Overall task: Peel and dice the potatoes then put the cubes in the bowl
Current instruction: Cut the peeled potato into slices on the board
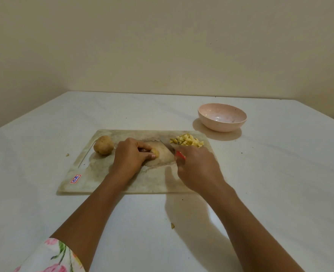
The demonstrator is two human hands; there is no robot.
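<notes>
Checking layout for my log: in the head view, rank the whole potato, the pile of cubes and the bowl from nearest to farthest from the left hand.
1. The whole potato, just left of the left hand, on the cutting board.
2. The pile of cubes, at the board's far right corner.
3. The bowl, off the board, farther right and back.

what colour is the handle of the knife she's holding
Red. The knife handle shows just above the right hand gripping it, seen in the head view.
</notes>
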